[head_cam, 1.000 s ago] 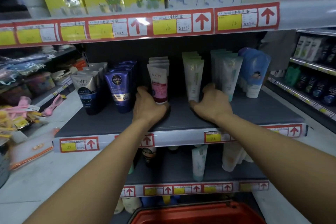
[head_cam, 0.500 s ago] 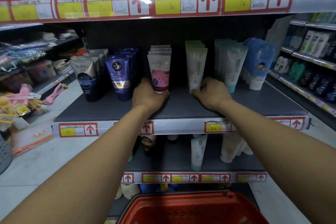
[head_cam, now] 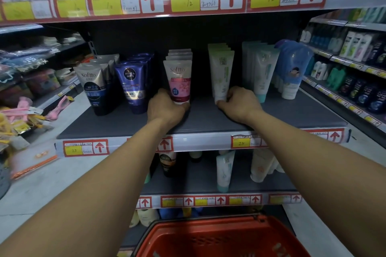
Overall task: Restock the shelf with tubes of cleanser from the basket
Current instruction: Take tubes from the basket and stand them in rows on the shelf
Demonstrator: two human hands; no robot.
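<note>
Two hands reach onto the dark middle shelf (head_cam: 208,119). On the left, the left hand (head_cam: 167,108) curls round the base of a pink tube (head_cam: 178,81) that stands cap-down at the front of its row, fingers wrapped on the tube's left side and thumb under its cap. To the right, the right hand (head_cam: 240,104) pinches the bottom of a pale green tube (head_cam: 222,73), likewise the front one of a row standing upright. Both tubes sit well back from the shelf's front edge, with a bare strip of shelf between them. Left of the pink row stand dark blue tubes (head_cam: 132,87) and, further left, grey and navy tubes (head_cam: 93,87). Right of the green row stand white tubes with teal caps (head_cam: 264,73) and then a blue pouch (head_cam: 292,69). Red and yellow price labels (head_cam: 85,148) run along the shelf's front rail. One lower shelf (head_cam: 198,181) carries a few more tubes. At the bottom of the view, the red basket (head_cam: 219,236) sits in front of the shelving; what it contains cannot be made out.
</note>
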